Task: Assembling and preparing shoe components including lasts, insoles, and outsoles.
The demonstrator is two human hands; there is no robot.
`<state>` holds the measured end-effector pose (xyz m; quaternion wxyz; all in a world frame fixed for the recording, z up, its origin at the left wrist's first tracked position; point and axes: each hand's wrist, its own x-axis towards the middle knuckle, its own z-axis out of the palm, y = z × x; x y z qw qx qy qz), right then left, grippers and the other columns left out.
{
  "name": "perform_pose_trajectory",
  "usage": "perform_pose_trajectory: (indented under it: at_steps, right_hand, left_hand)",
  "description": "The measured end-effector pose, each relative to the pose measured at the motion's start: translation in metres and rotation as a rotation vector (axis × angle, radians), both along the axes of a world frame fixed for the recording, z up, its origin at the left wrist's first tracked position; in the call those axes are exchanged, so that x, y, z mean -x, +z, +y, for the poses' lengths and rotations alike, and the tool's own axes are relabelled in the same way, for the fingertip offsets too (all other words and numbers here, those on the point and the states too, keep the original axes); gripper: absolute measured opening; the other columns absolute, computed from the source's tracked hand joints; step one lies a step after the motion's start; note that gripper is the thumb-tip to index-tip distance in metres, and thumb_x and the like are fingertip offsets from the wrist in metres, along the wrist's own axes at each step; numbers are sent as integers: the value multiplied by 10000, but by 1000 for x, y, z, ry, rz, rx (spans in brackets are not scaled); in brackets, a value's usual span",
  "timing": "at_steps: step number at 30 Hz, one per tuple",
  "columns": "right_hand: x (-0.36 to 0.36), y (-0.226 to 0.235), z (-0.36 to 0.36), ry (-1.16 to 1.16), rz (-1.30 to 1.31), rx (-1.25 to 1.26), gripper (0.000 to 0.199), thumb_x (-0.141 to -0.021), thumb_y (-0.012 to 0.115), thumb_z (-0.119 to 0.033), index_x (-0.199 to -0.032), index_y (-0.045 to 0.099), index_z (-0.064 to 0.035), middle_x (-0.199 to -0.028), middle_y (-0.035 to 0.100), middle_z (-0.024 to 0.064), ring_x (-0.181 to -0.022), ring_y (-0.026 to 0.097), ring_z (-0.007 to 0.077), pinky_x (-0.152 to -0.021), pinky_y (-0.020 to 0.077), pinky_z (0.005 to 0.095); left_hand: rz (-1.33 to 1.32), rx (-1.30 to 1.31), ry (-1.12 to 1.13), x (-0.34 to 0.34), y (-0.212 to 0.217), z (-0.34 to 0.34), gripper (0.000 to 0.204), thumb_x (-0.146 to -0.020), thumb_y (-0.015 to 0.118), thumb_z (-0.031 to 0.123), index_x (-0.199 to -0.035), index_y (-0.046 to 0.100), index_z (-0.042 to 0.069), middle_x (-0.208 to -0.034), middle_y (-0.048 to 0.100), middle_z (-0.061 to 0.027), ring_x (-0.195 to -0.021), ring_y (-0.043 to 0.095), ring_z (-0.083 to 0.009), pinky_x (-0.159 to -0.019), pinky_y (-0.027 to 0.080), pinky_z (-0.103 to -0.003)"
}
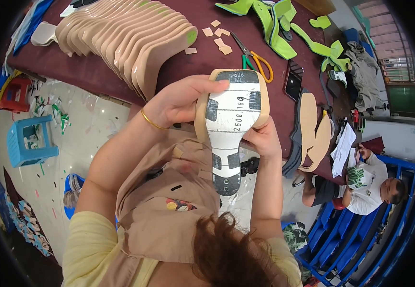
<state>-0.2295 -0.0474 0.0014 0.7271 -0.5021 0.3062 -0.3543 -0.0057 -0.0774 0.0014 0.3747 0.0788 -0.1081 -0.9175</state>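
Between my two hands is a shoe insole (226, 112), its white underside with dark patches facing up and a beige edge showing along its wide end. The wide end points away from me; the narrow dark heel end hangs toward my lap. My left hand (188, 98) is closed on its left edge, the thumb lying on the dark patch at the top. My right hand (264, 136) grips the right edge lower down, fingers mostly hidden behind it. On the table (178, 64) beyond stands a long row of glossy beige insoles (121, 43).
Scissors (253, 57) with green and orange handles lie beyond my hands, near small beige squares (221, 40). Green shoe parts (274, 33), a phone (293, 81) and flat tan soles (312, 129) are to the right. A blue stool (30, 141) stands left; another person (367, 184) sits right.
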Motion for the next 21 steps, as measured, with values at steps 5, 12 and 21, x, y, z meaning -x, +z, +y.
perform_pose_trajectory:
  at_steps: [5, 12, 21]
  right_hand:
    - [1, -8, 4, 37, 12, 0, 225, -850, 626, -32, -1065, 635, 34, -997, 669, 66, -906, 611, 124, -784, 488, 277]
    - [7, -11, 6, 29, -231, -230, 279, -860, 553, -34, -1108, 586, 89, -1093, 632, 121, -989, 596, 163, -854, 462, 306]
    - [-28, 1, 14, -316, -35, -46, 331, -854, 655, -85, -1157, 570, 18, -1117, 628, 105, -994, 612, 166, -830, 496, 276]
  left_hand:
    - [-215, 81, -31, -11, 9, -3, 327, -914, 545, 98, -1202, 495, -51, -1154, 584, -141, -1040, 596, -211, -913, 495, -341]
    - [-305, 168, 18, -7, 12, -9, 381, -909, 574, 147, -1238, 488, -25, -1148, 599, -110, -1031, 602, -182, -893, 499, -320]
    - [-496, 330, 185, 8, 21, -2, 333, -934, 541, 181, -1214, 510, 3, -1112, 604, -66, -1004, 581, -132, -877, 470, -285]
